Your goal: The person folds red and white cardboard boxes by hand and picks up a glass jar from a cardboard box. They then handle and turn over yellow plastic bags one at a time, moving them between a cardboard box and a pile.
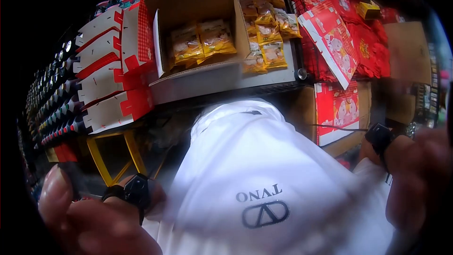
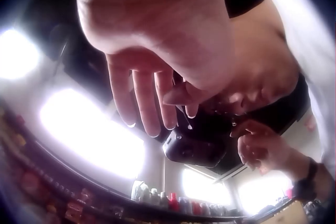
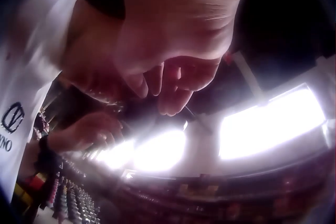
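Blurred and close to the camera, my left hand [image 1: 96,219] is at the lower left of the head view and my right hand [image 1: 417,179] at the right edge. The left wrist view shows the left hand [image 2: 157,40] raised, fingers loosely extended and thumb bent inward, beside a dark device [image 2: 193,149]. Across from it is the right hand [image 2: 262,148], fingers bent. In the right wrist view the right hand [image 3: 178,35] has loosely bent fingers; no held object is visible. A white shirt [image 1: 264,174] lies between the hands.
An open carton [image 1: 193,73] with yellow packets [image 1: 216,38] stands on the shelf ahead, more packets beside it. Red-and-white boxes [image 1: 101,73] are stacked left, red packages [image 1: 368,52] lie right. A yellow frame [image 1: 96,158] stands below left; bottles [image 1: 56,99] line the far left.
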A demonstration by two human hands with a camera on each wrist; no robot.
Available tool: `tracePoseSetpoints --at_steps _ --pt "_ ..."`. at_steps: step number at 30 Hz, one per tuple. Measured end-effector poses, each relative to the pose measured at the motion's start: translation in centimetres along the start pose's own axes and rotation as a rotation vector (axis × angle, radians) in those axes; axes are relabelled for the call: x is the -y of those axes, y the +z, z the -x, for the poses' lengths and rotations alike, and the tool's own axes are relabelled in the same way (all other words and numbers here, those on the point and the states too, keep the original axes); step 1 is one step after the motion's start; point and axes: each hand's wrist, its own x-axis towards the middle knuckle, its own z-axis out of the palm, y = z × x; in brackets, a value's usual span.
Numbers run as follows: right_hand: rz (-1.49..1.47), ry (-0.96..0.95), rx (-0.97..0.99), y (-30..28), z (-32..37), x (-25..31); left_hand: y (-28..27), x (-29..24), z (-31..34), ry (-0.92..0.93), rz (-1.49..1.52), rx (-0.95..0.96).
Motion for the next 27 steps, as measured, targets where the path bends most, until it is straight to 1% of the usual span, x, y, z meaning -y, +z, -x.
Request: tracePoseSetpoints --at_steps 5,11,16,18,19,21,23,24,25,26,27 --pt "0.008 0.035 -0.020 -1.4 2.7 0.2 2.0 -1.0 -1.6 0.006 0.088 0.039" --pt "0.030 0.062 -0.056 -1.9 4.4 0.5 3.0 -1.7 -2.9 0.037 0.171 0.084" --pt "0.040 0.068 -0.149 -2.3 5.8 -0.3 3.0 -2.4 -4.0 0.042 0.242 0.149" --pt "0.047 0.106 -0.225 -2.1 6.6 -1.3 2.8 -2.8 -4.5 -0.017 0.292 0.203" --pt "0.052 0.145 -0.270 -1.9 7.3 -2.2 2.6 -3.3 -4.9 -0.085 0.329 0.244" --pt "0.066 0.269 -0.376 -0.5 8.8 -4.8 3.6 -4.7 -5.0 -0.396 0.275 0.335" --pt "0.058 0.536 -0.475 2.5 11.4 -8.9 7.4 -5.0 -4.4 -0.523 0.218 0.276" --pt "0.048 0.709 -0.492 4.7 13.3 -11.5 11.5 -4.3 -3.7 -0.489 0.182 0.156" --pt "0.044 0.887 -0.474 7.1 15.6 -14.3 14.7 -4.5 -2.2 -0.617 0.106 0.077" --pt "0.052 1.075 -0.396 9.6 18.3 -16.7 16.9 -3.6 -0.2 -0.602 0.108 0.173" --pt "0.107 1.144 -0.336 12.7 22.3 -19.4 18.4 -3.6 0.9 -0.672 0.063 0.342"
